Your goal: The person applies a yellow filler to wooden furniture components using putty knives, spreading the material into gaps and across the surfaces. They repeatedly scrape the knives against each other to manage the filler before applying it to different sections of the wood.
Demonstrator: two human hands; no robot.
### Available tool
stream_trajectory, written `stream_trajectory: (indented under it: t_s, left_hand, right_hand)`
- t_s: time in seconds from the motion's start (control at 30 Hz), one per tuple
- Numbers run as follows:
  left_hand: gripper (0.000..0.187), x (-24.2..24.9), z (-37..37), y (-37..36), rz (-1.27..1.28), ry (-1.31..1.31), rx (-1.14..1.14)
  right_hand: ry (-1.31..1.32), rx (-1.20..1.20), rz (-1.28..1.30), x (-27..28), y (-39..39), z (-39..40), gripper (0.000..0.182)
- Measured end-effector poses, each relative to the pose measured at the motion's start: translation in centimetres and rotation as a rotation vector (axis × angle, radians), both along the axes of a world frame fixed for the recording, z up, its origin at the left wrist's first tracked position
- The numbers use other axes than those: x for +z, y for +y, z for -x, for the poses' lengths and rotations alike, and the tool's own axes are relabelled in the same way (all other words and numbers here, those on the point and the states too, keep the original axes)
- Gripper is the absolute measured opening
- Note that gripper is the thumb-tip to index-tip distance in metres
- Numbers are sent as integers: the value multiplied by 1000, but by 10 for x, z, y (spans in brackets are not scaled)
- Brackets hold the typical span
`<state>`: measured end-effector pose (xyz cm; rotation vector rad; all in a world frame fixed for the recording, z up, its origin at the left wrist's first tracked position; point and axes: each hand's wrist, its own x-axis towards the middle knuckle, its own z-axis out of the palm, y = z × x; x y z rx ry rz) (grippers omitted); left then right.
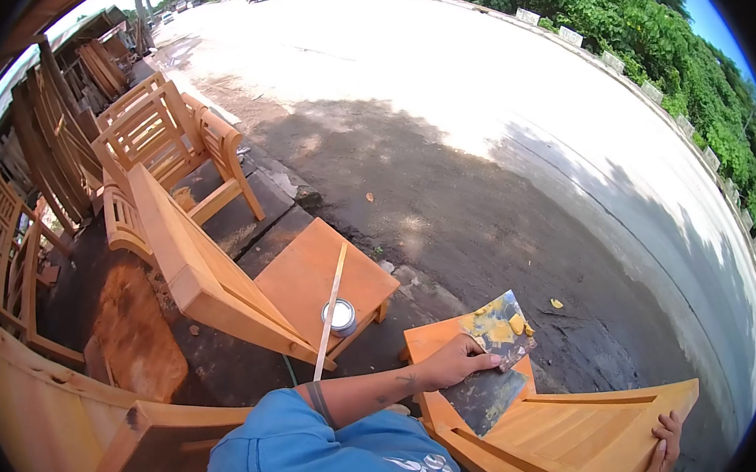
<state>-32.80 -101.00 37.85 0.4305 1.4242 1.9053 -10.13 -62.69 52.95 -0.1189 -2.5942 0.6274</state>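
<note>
Blue sleeve (325, 454) nearest the lens. Left hand (455, 359) presses flat on a stained sandpaper sheet (497, 356) lying on the wooden chair frame (575, 438); right hand (661, 453) grips the frame's edge. Best to keep pressure even and run along the grain. Small tin can (341, 316) sits on the low table (304, 275), stick (331, 308) across it; contents unclear.
</note>
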Motion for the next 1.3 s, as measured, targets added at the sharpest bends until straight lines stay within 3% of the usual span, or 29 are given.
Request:
stream_trajectory:
  t_s: [0.27,0.4,0.57,0.73,1.1,1.3]
  left_hand:
    - [27,9,-8,2,64,126,29]
    - [23,18,-16,3,-149,-101,30]
    - [25,13,-20,-2,70,-12,63]
    - [24,23,-28,-1,59,13,57]
    - [26,22,-76,-24,-31,-8,289]
    - [23,23,-106,-41,-21,50,361]
  right_hand:
    - [138,125,11,-10,10,9,35]
    - [138,29,-100,15,-18,18,38]
    - [158,100,-99,4,5,20,38]
    - [189,143,-119,1,11,22,35]
    - [198,247,-229,11,24,24,36]
    - [288,309,-107,-2,32,27,40]
